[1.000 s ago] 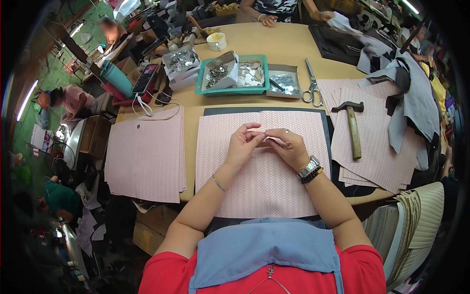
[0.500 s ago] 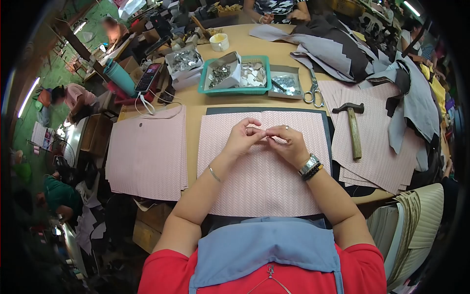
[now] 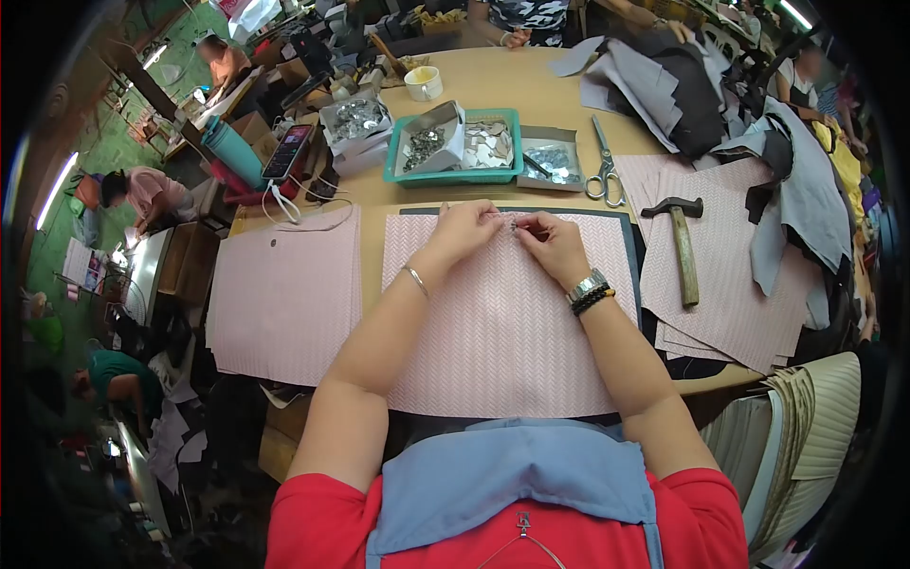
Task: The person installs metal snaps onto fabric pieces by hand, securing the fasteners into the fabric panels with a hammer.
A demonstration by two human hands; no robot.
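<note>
A pink herringbone-textured sheet (image 3: 502,332) lies in front of me on a dark backing. Near the middle of its far edge, my right hand (image 3: 557,248) pinches a small shiny metal piece (image 3: 514,227) between thumb and fingertips. Close beside it, my left hand (image 3: 464,230) rests at the sheet's far edge with its fingers bent together. Its fingertips are partly hidden, so whatever they grip cannot be made out.
Left lies a pink sheet stack (image 3: 284,303) with a small round metal fitting. Beyond my hands are a teal tray (image 3: 455,177) of metal parts and scissors (image 3: 604,166). A hammer (image 3: 684,251) rests on sheets at right. A co-worker's hand (image 3: 681,31) touches the dark fabric pile (image 3: 678,90).
Both hands have moved away from me to the sheet's far edge and slightly apart, and the metal piece now shows. The fabric pile at the back has been drawn to the right.
</note>
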